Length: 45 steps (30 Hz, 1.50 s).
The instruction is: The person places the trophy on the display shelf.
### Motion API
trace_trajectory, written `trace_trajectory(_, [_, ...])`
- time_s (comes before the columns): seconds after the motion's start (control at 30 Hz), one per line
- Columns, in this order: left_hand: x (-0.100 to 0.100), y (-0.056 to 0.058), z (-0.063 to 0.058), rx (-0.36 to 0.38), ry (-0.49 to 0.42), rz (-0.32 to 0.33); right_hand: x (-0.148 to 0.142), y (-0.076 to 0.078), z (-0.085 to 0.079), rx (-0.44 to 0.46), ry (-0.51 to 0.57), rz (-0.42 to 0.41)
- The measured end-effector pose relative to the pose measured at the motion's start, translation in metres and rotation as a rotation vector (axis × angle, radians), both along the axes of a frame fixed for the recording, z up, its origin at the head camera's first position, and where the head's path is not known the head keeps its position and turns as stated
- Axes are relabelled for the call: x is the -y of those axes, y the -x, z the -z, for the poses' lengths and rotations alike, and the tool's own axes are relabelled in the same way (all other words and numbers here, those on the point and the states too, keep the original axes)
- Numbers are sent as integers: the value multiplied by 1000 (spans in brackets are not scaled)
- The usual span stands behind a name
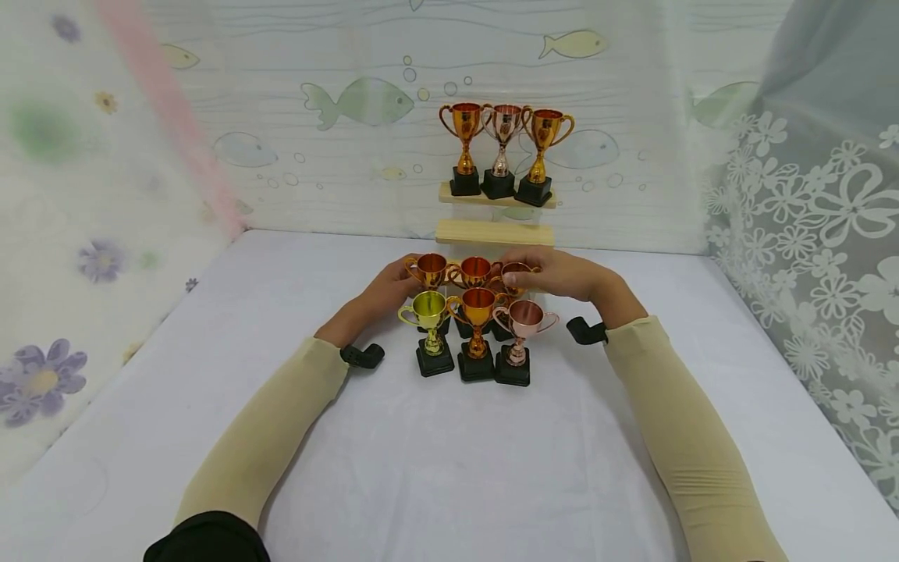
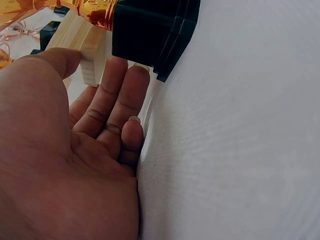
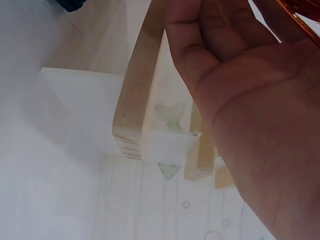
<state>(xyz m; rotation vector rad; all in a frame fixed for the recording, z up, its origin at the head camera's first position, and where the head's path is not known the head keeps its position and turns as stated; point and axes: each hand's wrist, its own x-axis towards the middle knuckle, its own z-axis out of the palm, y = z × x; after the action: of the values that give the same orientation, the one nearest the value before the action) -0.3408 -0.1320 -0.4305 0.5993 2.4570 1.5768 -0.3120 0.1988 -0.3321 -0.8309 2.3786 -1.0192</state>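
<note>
Six small trophy cups on black bases stand close together in two rows on the white table. In front are a yellow-gold cup [image 1: 429,309], an orange-gold cup [image 1: 477,308] and a pink cup [image 1: 526,317]. My left hand [image 1: 393,289] is beside the back-left trophy cup [image 1: 431,269], its fingers extended near a black base [image 2: 142,37] in the left wrist view. With thumb in front and fingers behind, my right hand [image 1: 555,272] grips the back-right trophy cup [image 1: 514,290]. Between them stands the back-middle trophy cup [image 1: 475,271].
Behind the cups rises a stepped wooden shelf [image 1: 495,232]. Its top plank [image 1: 456,198] bears a copper-gold trophy [image 1: 467,121], a rose-silver trophy [image 1: 505,122] and a gold trophy [image 1: 545,129]. A fish-patterned curtain [image 1: 351,172] hangs behind the table.
</note>
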Motion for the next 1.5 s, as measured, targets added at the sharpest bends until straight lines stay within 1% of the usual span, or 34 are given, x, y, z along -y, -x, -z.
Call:
trace_trajectory(0.1, [0,0,0,-9,-4,0,-1,0,0,-20,-65,34])
trace_trajectory(0.23, [0,-1,-1,-16,-13,3,1,-1,0,-29,-97,43])
trace_trajectory(0.5, [1,0,1,-9,11,-3,2,-3,-1,15,-52,44])
trace_trajectory(0.63, [0,-1,-1,-16,17,-5,1,-3,0,1,-46,41])
trace_trajectory(0.8, [-1,-3,-3,-11,1,-12,0,-2,2,-3,-35,41])
trace_trajectory(1.0, [-1,-4,-3,-9,22,-19,-1,-2,2,-2,-44,44])
trace_trajectory(1.2, [0,-2,0,-17,4,-2,0,0,3,12,-68,65])
trace_trajectory(1.27, [0,0,1,-19,3,4,0,0,2,2,-72,68])
trace_trajectory(1.33, [1,1,1,-17,-2,7,1,1,1,-14,-60,51])
trace_trajectory(1.5, [1,2,0,-17,-16,14,3,4,-2,-67,18,5])
